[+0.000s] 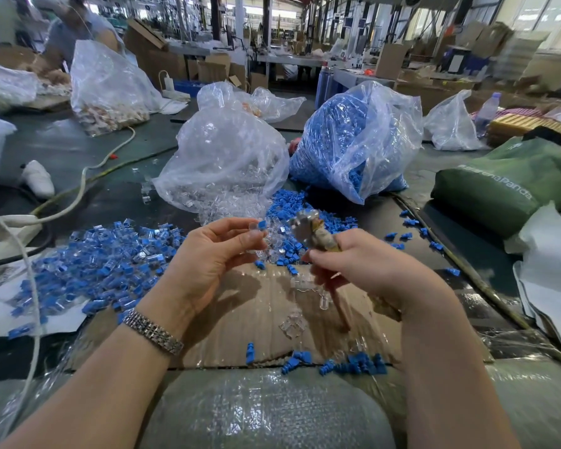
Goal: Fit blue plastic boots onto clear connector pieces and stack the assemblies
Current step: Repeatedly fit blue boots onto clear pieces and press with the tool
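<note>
A dark green table (78, 147) carried flattened cardboard (259, 306) beneath the fingers, and a heap of finished assemblies (104, 264) left of them.

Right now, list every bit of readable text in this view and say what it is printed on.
"...arenaPanda": pale lettering on the green bag at the right; its first letters are creased and unreadable.
A small pale logo higher on the same bag: too blurred to read.
Background boxes and machines: any labels too small to read.
</note>
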### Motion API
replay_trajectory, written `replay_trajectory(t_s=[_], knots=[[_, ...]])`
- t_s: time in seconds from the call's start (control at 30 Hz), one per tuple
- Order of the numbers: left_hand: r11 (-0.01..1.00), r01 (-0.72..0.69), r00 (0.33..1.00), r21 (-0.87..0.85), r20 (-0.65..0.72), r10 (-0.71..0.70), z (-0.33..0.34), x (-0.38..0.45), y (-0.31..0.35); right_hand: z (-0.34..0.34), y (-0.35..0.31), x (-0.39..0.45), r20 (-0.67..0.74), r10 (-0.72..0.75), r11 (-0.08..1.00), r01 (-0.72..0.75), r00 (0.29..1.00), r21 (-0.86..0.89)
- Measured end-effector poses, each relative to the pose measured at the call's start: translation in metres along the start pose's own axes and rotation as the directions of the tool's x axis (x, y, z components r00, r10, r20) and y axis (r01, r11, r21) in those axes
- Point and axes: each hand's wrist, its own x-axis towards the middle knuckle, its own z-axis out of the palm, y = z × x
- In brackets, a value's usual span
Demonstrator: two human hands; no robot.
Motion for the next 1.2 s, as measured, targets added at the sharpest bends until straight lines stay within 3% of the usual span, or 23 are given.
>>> replay_trajectory(t_s=[0.13,0.53,1.07,1.2], knots=[[0.999,-0.037,0.999,0.029,-0.006,0.037,-0.002,0.002,-0.002,0.014,-0.007,0.005,0.100,-0.054,0.984,0.070,0.993,-0.166],[0.971,-0.122,0.992,0.205,-0.010,0.127,0.003,-0.001,-0.003,0.022,-0.014,0.003,0.158,-0.095,0.989,0.111,0.983,-0.097],[0.898,-0.175,0.975,0.404,-0.057,0.216,0.006,0.000,-0.006,0.031,-0.011,0.001,0.047,-0.065,0.996,0.068,0.997,-0.063],[0.894,-0.196,0.952,0.402,-0.141,0.272,-0.006,0.000,-0.001,0.019,-0.010,-0.004,-0.005,-0.019,0.998,0.019,1.000,-0.067]])
